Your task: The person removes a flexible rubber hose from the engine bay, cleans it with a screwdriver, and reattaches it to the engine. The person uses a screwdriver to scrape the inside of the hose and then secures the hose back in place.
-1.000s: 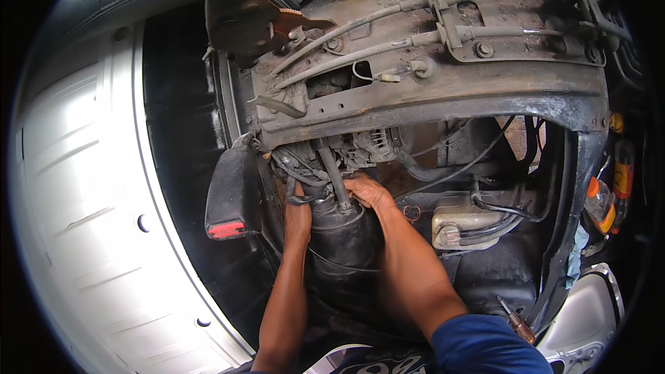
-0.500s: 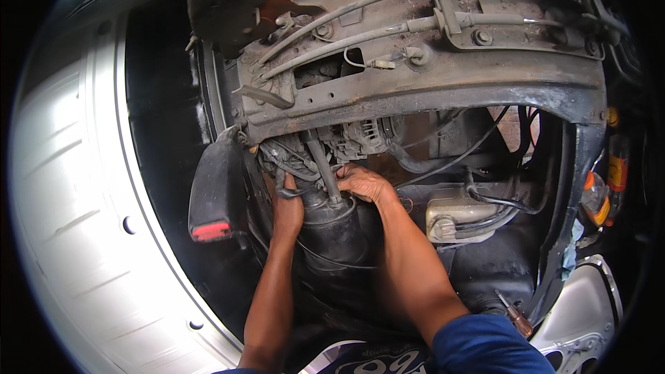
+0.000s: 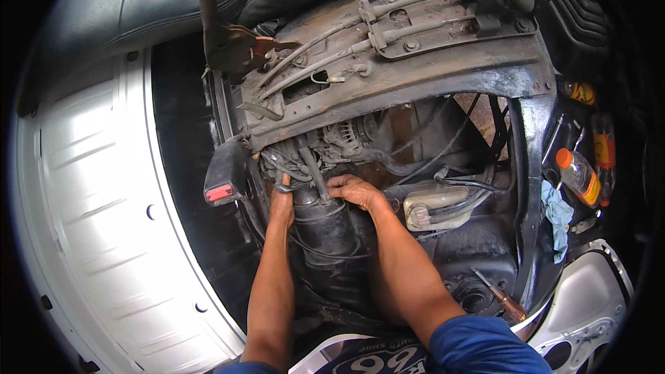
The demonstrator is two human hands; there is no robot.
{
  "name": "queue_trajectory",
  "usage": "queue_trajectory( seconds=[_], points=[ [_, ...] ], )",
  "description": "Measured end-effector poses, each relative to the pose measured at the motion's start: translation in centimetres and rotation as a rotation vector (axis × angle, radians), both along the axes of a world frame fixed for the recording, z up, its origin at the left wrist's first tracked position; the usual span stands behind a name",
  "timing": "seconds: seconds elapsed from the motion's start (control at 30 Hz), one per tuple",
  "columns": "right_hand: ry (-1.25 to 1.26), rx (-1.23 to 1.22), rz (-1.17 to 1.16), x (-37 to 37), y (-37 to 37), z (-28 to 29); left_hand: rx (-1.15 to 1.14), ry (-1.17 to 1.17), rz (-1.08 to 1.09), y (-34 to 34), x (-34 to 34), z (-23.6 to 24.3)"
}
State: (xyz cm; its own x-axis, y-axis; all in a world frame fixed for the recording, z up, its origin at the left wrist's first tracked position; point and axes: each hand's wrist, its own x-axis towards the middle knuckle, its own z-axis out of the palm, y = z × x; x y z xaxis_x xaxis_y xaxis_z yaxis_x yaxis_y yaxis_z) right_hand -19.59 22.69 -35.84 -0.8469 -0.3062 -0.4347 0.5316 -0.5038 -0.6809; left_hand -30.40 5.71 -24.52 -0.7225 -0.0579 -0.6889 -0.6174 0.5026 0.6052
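A black cylindrical canister (image 3: 325,230) stands in the engine bay, with a grey hose (image 3: 314,172) rising from its top. At its left side is my left hand (image 3: 281,202), one finger pointing upward beside a dark hose end; its other fingers are hidden. My right hand (image 3: 355,190) reaches to the canister's upper right edge, close to the grey hose. Its fingers are bent and pressed together, and whatever they grip is too small or hidden to make out. Just beyond both hands lies the alternator (image 3: 343,140), with cables and hoses to its left.
A metal crossmember (image 3: 388,90) carrying two cables spans beyond the hands. To the right sit a translucent reservoir (image 3: 436,208), a screwdriver (image 3: 504,298), a blue cloth (image 3: 556,218) and an orange-capped bottle (image 3: 579,179). A seat-belt buckle (image 3: 225,179) stands at left, beside a white panel (image 3: 104,201).
The view has shifted, bringing more of the seat and the bottles at right into sight. Both hands stay at the canister's top, the right one's fingers slightly nearer the hose.
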Motion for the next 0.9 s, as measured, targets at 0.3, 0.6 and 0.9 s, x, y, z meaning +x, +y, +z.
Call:
queue_trajectory(
  seconds=[0.3,0.6,0.9],
  points=[
    [-0.028,-0.067,-0.162,-0.3,-1.2,0.0,-0.427,0.291,-0.35,1.5,7.0,3.8],
    [0.028,0.069,-0.144,-0.3,-1.2,0.8,-0.333,0.209,-0.188,2.0,6.1,3.4],
    [-0.05,-0.169,-0.185,-0.7,-1.9,-0.5,-0.321,0.131,-0.053,1.4,0.2,0.5]
  ],
)
